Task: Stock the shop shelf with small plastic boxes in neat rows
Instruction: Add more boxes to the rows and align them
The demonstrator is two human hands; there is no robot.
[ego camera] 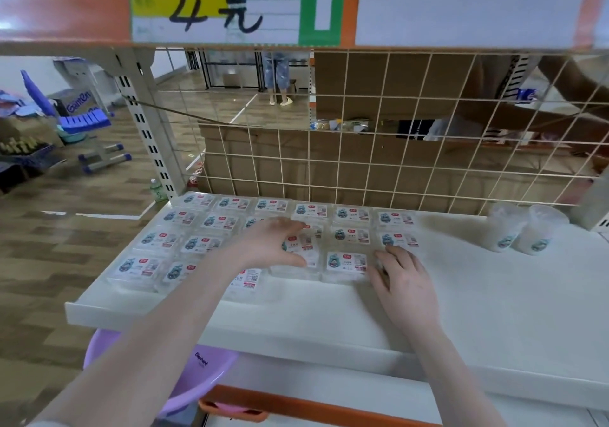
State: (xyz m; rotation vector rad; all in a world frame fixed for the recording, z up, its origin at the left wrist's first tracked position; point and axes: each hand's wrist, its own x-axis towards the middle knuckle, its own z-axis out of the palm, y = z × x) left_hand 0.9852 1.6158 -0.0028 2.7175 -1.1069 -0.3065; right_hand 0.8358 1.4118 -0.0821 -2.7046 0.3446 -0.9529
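The small plastic boxes [217, 222] lie flat on the white shelf [494, 294], labels up, in rows that fill its left part out to the edge beyond the left hand. The left hand [273, 245] rests on one box [301, 248] in the middle of the block, fingers spread and bent over its top with the thumb at its near edge, seemingly nudging it square. The right hand [400, 280] lies flat and relaxed just beside the nearest box [346, 263], fingertips touching the box behind [397, 240], holding nothing. Four rows look settled; the front row is unfinished. Right of the right hand the shelf is bare as far as two clear cups [520, 232] by the wire grid [362, 149], so much stocking seems left.
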